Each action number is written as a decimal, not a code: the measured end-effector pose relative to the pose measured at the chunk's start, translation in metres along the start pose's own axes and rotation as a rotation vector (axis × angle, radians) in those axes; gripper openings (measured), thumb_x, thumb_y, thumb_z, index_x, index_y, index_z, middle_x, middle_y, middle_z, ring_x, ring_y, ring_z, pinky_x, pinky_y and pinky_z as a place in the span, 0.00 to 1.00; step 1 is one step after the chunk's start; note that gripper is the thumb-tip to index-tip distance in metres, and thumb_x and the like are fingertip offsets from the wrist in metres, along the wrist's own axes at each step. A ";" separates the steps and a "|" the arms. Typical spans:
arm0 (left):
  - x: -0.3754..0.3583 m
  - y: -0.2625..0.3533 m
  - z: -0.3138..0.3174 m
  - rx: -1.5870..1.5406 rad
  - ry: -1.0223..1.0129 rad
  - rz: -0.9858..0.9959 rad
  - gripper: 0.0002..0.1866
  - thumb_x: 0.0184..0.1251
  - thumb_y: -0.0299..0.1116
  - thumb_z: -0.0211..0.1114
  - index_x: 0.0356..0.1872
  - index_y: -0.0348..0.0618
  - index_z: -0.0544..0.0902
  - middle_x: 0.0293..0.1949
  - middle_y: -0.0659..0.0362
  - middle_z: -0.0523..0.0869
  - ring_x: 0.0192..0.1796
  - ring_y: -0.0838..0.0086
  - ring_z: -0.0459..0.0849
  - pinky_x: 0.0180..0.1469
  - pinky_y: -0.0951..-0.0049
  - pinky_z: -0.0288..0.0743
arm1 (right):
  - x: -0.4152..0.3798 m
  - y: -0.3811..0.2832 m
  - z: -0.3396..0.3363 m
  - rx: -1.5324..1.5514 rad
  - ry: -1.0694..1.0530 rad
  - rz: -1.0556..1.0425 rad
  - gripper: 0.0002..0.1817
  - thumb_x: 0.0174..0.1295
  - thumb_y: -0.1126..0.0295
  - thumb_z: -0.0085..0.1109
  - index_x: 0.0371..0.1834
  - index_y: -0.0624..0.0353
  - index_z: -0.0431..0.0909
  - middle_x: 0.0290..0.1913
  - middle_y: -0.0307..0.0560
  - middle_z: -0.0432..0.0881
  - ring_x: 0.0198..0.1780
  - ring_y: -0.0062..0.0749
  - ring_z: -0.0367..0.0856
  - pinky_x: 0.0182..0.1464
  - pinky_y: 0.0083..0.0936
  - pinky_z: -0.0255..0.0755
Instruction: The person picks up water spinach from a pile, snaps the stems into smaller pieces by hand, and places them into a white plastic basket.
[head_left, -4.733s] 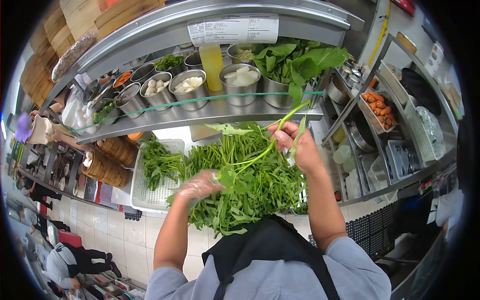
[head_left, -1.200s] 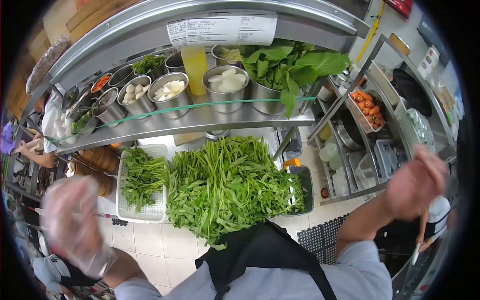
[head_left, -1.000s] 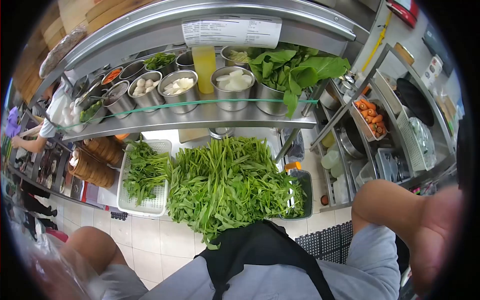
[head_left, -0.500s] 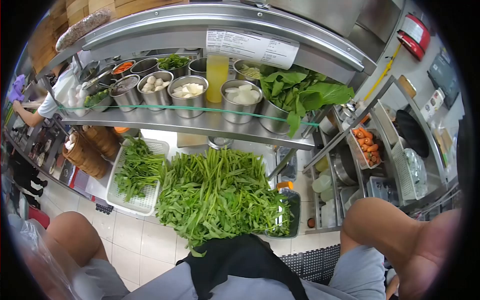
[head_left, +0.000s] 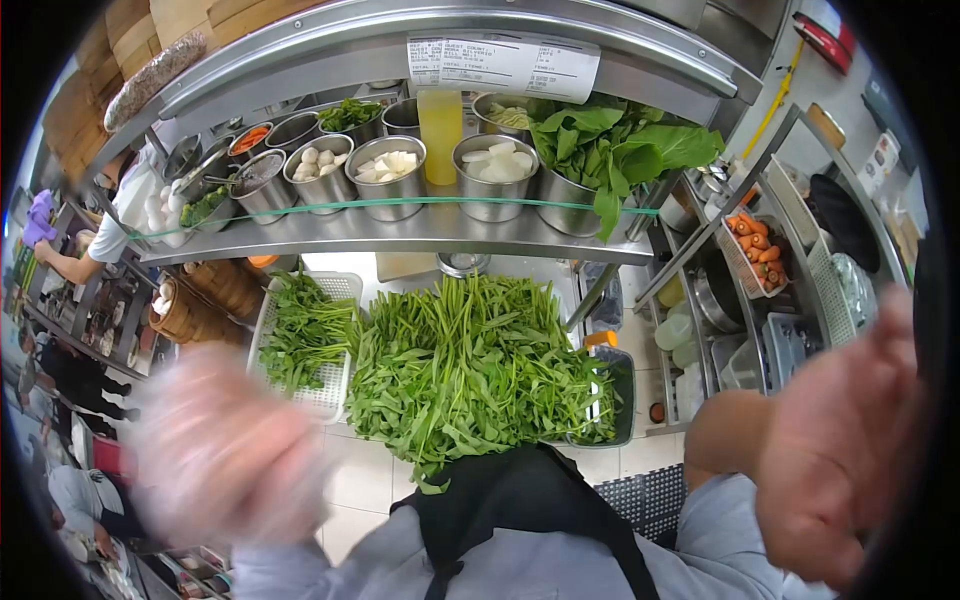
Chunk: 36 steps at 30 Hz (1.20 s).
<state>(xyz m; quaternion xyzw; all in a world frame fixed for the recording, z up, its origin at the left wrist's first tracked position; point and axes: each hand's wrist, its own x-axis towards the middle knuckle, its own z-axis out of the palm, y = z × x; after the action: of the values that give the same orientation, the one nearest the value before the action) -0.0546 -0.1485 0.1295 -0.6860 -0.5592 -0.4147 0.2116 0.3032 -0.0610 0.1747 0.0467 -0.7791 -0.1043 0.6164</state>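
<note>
Steel shelf (head_left: 420,235): across the top, bearing metal pots (head_left: 388,200)
Leafy greens (head_left: 465,370): broad heap below the shelf
White basket (head_left: 338,288): left of the heap, holding sprigs (head_left: 308,325)
Left hand (head_left: 235,445): gloved, blurred; cannot tell its grip
Right hand (head_left: 835,450): bare, spread, apart from the greens

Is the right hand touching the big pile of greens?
Apart: the head view shows the right hand off to one side, with floor visible between it and the pile of greens.
</note>
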 end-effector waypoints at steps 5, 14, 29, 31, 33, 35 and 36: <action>-0.124 -0.039 0.212 0.001 -0.728 -0.116 0.13 0.70 0.42 0.68 0.34 0.42 0.89 0.34 0.50 0.91 0.36 0.58 0.90 0.40 0.60 0.83 | -0.127 0.011 0.086 0.134 -0.201 0.774 0.17 0.62 0.71 0.65 0.54 0.62 0.85 0.40 0.50 0.84 0.43 0.40 0.83 0.47 0.32 0.77; -0.183 -0.049 0.256 0.067 -1.046 -0.506 0.21 0.71 0.54 0.61 0.42 0.47 0.90 0.41 0.45 0.90 0.46 0.51 0.90 0.50 0.52 0.83 | -0.335 -0.022 0.175 0.503 -0.545 1.574 0.14 0.72 0.66 0.64 0.54 0.61 0.85 0.43 0.43 0.87 0.39 0.22 0.81 0.43 0.25 0.77; -0.158 -0.014 0.214 -0.195 -0.515 -0.121 0.10 0.66 0.38 0.65 0.40 0.43 0.81 0.33 0.51 0.86 0.34 0.55 0.88 0.34 0.53 0.82 | -0.300 0.017 0.202 0.488 -0.286 1.605 0.15 0.76 0.60 0.61 0.49 0.64 0.81 0.38 0.41 0.83 0.35 0.22 0.80 0.37 0.24 0.75; -0.156 -0.013 0.211 -0.413 -0.533 -0.264 0.17 0.68 0.42 0.67 0.50 0.43 0.83 0.38 0.50 0.86 0.40 0.50 0.87 0.44 0.52 0.82 | -0.290 0.016 0.198 0.562 -0.184 1.588 0.15 0.76 0.60 0.60 0.48 0.63 0.81 0.38 0.40 0.81 0.36 0.21 0.77 0.38 0.24 0.72; -0.161 -0.021 0.214 -0.362 -0.590 -0.248 0.20 0.69 0.46 0.67 0.51 0.42 0.83 0.39 0.49 0.87 0.44 0.50 0.87 0.47 0.52 0.81 | -0.284 0.017 0.190 0.477 -0.160 1.529 0.14 0.78 0.61 0.57 0.48 0.62 0.80 0.39 0.36 0.76 0.39 0.21 0.73 0.42 0.23 0.68; -0.185 -0.032 0.228 -0.295 -0.730 -0.274 0.27 0.68 0.53 0.68 0.53 0.38 0.83 0.46 0.44 0.87 0.54 0.48 0.85 0.59 0.53 0.77 | -0.270 0.021 0.176 0.469 -0.076 1.553 0.13 0.79 0.62 0.56 0.50 0.61 0.80 0.41 0.35 0.76 0.42 0.20 0.71 0.47 0.23 0.66; -0.194 -0.037 0.231 -0.290 -0.727 -0.279 0.27 0.68 0.53 0.68 0.53 0.38 0.83 0.46 0.44 0.87 0.54 0.48 0.85 0.59 0.53 0.77 | -0.265 0.026 0.172 0.441 -0.019 1.528 0.12 0.79 0.62 0.56 0.51 0.61 0.80 0.41 0.35 0.76 0.43 0.20 0.70 0.48 0.23 0.66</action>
<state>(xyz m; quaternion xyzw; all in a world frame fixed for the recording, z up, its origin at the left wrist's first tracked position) -0.0191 -0.0782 -0.1641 -0.7280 -0.6210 -0.2447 -0.1566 0.2003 0.0353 -0.1096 -0.3803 -0.6033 0.5037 0.4875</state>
